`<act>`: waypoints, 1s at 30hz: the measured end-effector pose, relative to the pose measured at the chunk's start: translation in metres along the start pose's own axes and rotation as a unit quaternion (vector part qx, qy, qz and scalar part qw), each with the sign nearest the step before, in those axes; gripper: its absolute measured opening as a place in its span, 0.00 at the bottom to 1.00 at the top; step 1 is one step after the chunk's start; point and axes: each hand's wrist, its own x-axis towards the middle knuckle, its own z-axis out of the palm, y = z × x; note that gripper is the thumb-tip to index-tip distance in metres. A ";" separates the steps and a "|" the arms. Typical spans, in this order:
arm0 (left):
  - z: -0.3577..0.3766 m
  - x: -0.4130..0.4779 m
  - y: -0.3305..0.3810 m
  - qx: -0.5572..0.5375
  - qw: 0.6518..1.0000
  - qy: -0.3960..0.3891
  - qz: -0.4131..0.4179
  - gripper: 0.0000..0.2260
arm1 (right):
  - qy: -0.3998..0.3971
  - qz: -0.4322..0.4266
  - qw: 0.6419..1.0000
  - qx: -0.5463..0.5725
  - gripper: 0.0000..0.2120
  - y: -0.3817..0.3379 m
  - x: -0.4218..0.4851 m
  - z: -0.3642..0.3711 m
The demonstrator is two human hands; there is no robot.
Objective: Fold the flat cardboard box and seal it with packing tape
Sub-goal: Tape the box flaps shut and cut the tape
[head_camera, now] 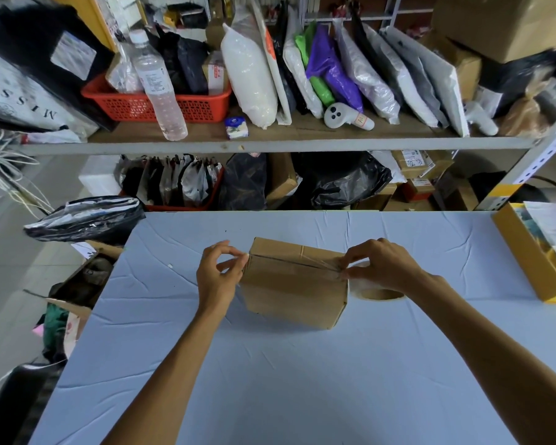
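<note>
A small brown cardboard box (294, 289), folded into shape, stands in the middle of the table on a pale blue cloth (270, 364). A strip of clear tape runs along its top seam. My left hand (219, 274) pinches the strip's loose end at the box's upper left corner. My right hand (382, 266) holds the packing tape roll (374, 289) against the box's upper right corner, fingers pressing the tape there. The roll is partly hidden under that hand.
A yellow open carton (533, 261) with papers sits at the table's right edge. Behind the table a metal shelf (270, 144) carries a red basket (161, 104), a water bottle (158, 88) and bagged parcels. Open boxes and bags (77, 284) stand on the floor at left.
</note>
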 end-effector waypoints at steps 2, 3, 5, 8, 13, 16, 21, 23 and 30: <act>-0.002 0.004 0.002 -0.018 0.999 -0.008 -0.028 0.03 | -0.001 -0.001 1.000 -0.002 0.13 0.001 0.000 0.001; -0.003 0.006 0.001 -0.017 0.999 -0.016 -0.031 0.02 | -0.001 -0.001 1.000 -0.002 0.13 0.002 0.000 0.001; -0.003 0.009 0.001 -0.013 0.999 -0.028 -0.011 0.01 | -0.001 -0.001 1.000 -0.002 0.14 0.001 -0.001 0.000; -0.002 0.013 -0.002 0.000 0.998 -0.048 0.043 0.02 | 0.000 -0.003 1.000 0.003 0.15 0.000 -0.001 0.000; 0.001 0.022 -0.006 0.032 0.988 -0.137 0.061 0.08 | 0.001 -0.003 1.000 0.004 0.14 0.000 0.001 -0.001; 0.002 0.026 -0.010 0.068 0.987 -0.133 0.051 0.08 | 0.004 -0.005 1.000 0.004 0.15 -0.001 0.001 0.000; 0.004 0.027 -0.007 0.103 0.987 -0.108 0.060 0.08 | 0.010 0.007 1.000 0.018 0.14 0.000 0.001 0.002; 0.006 0.026 -0.004 0.127 0.986 -0.093 0.063 0.08 | 0.022 0.023 0.999 0.016 0.13 0.003 -0.001 0.002; 0.013 0.026 -0.008 0.147 0.984 -0.055 0.080 0.08 | 0.013 0.131 0.986 0.106 0.09 0.018 0.001 0.002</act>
